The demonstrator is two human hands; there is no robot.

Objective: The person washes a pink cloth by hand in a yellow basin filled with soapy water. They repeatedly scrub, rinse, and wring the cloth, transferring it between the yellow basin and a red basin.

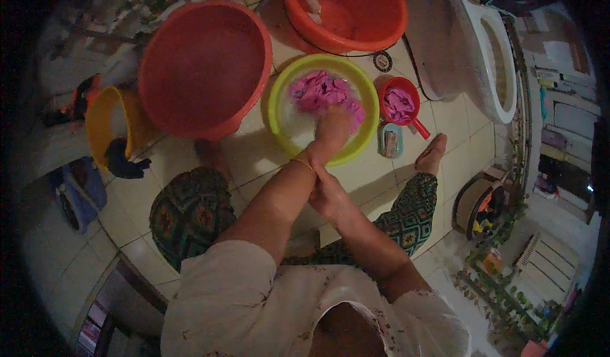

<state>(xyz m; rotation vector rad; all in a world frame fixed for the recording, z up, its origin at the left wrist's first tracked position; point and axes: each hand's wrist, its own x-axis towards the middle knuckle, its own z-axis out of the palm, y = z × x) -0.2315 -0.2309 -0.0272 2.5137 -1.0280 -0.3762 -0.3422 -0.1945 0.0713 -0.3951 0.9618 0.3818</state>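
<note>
My left hand [333,125], with a thin bracelet at its wrist, reaches into a yellow-green plastic basin [277,135]. Its fingers are down against wet pink cloth [317,90] in cloudy, sudsy water; the cloth and the blur hide whether they grip it. My right hand [326,192] is beside and partly behind the left wrist, near the basin's lower rim, its fingers mostly hidden. Another bunched pink cloth [399,104] lies in a red plastic dipper [420,128] to the right of the basin. Below the dipper, a brownish bar [391,143] rests on a light blue dish [399,152].
A large red tub [205,71] stands left of the basin, and an orange-red tub [352,13] with a shower head [310,1] behind. A yellow bucket [90,128] has dark cloth [125,161] over its rim. A toilet [510,90] and floor drain [382,61] are at right.
</note>
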